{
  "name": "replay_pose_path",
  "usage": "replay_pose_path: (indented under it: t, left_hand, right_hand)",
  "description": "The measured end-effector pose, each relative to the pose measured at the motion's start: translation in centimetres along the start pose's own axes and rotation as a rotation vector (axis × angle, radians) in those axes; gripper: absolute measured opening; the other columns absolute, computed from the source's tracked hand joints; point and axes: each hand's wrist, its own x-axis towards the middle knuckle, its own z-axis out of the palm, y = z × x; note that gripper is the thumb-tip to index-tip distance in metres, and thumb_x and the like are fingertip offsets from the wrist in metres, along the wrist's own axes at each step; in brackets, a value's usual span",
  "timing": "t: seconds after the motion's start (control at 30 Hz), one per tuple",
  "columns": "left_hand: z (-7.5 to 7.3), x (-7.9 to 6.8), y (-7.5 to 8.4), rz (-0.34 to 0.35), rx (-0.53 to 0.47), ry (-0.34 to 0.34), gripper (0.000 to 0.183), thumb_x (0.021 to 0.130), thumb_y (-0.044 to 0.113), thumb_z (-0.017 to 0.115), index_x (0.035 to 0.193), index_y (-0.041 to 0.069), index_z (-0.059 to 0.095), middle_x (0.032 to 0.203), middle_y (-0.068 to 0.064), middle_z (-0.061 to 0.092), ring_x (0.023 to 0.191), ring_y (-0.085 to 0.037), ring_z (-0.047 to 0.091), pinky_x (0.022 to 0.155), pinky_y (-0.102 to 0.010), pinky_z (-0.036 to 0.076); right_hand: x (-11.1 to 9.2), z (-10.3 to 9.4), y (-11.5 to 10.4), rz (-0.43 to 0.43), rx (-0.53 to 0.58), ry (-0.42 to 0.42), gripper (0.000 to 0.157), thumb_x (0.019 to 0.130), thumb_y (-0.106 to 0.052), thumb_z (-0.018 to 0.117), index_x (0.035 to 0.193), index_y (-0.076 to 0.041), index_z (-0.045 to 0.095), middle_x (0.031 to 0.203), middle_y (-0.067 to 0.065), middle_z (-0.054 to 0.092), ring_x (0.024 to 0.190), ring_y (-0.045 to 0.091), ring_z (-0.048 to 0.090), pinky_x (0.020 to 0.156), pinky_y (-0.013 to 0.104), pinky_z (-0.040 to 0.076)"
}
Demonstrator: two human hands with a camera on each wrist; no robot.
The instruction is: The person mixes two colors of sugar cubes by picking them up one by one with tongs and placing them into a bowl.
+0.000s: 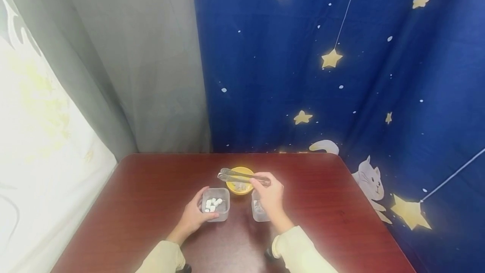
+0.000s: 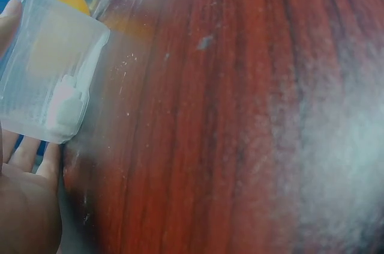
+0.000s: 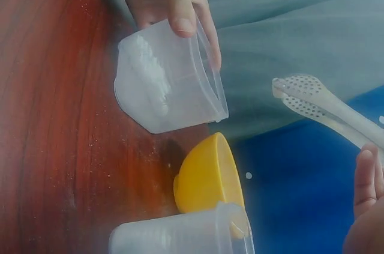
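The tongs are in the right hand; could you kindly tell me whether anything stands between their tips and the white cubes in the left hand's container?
Nothing visible does: the tongs are higher than the container, whose lidless top leaves the white cubes exposed; the left hand grips its sides.

Tongs (image 1: 236, 179) crossing in front of a yellow bowl (image 1: 242, 169)
Left hand (image 1: 194, 215) holds a clear tub (image 1: 224, 206) of white cubes (image 1: 213, 204); right hand (image 1: 273, 195) grips the tongs.

Curtained space, exact type undeterminable: reddish-brown wood-grained table (image 1: 326, 197), grey fabric curtain (image 1: 147, 62) far left, blue star-printed fabric curtain (image 1: 284, 79) far right.
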Motion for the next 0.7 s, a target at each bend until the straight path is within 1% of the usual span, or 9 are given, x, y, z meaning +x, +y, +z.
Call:
replay_pose_path:
  t: [0.07,0.2,0.3,0.37,0.5,0.57,0.7]
  left_hand:
    - [0.0,0.0,0.0,-0.004,-0.016,-0.006,0.102,0.059,0.019,0.094,0.146,0.01,0.041,0.134,-0.017,0.054,0.12,-0.032,0.054,0.098,-0.045,0.044]
    - [0.0,0.0,0.0,-0.01,-0.035,-0.01,0.1,0.06,0.017,0.093,0.146,0.01,0.041,0.134,-0.018,0.054,0.12,-0.032,0.054,0.097,-0.042,0.045]
    - [0.0,0.0,0.1,-0.016,-0.035,-0.009,0.1,0.06,0.017,0.093,0.146,0.012,0.042,0.134,-0.017,0.054,0.119,-0.031,0.054,0.097,-0.04,0.045]
    - [0.0,0.0,0.1,-0.018,-0.031,-0.007,0.1,0.06,0.017,0.093,0.146,0.012,0.042,0.134,-0.016,0.054,0.119,-0.03,0.054,0.097,-0.039,0.045]
    - [0.0,0.0,0.1,-0.023,-0.044,-0.006,0.101,0.059,0.015,0.094,0.146,0.012,0.042,0.135,-0.016,0.054,0.12,-0.03,0.054,0.098,-0.041,0.044]
    - [0.0,0.0,0.0,-0.021,-0.043,-0.006,0.101,0.059,0.016,0.093,0.146,0.012,0.042,0.136,-0.016,0.053,0.121,-0.03,0.053,0.099,-0.042,0.044]
    - [0.1,0.0,-0.1,-0.021,-0.044,-0.007,0.1,0.06,0.015,0.093,0.146,0.012,0.042,0.137,-0.017,0.053,0.123,-0.031,0.052,0.1,-0.043,0.042]
  right_hand:
    - [0.0,0.0,-0.1,-0.007,-0.006,0.016,0.021,0.078,-0.006,0.08,0.096,0.001,0.072,0.089,0.011,0.073,0.078,0.025,0.07,0.063,0.027,0.055]
    - [-0.3,-0.3,-2.0,-0.032,-0.011,0.039,0.02,0.079,-0.002,0.078,0.097,0.004,0.071,0.089,0.015,0.072,0.08,0.031,0.07,0.064,0.027,0.056]
    - [-0.6,-0.5,-3.3,-0.039,-0.025,0.047,0.019,0.08,-0.001,0.077,0.097,0.003,0.071,0.089,0.016,0.072,0.081,0.03,0.071,0.066,0.026,0.055]
    - [-0.7,-0.6,-3.4,-0.039,-0.039,0.054,0.017,0.08,-0.001,0.077,0.096,0.002,0.071,0.089,0.016,0.072,0.081,0.029,0.071,0.066,0.026,0.055]
    - [-0.6,-0.8,-3.1,-0.025,-0.049,0.067,0.016,0.081,-0.002,0.077,0.095,0.001,0.071,0.089,0.016,0.072,0.081,0.029,0.071,0.067,0.026,0.055]
    - [-0.6,-0.9,-2.7,-0.004,-0.04,0.071,0.018,0.08,-0.002,0.077,0.096,0.003,0.071,0.09,0.016,0.072,0.082,0.03,0.071,0.067,0.028,0.056]
    - [0.0,-1.0,0.0,0.005,-0.021,0.087,0.021,0.079,-0.008,0.08,0.097,-0.001,0.072,0.088,0.009,0.073,0.081,0.024,0.071,0.067,0.028,0.056]
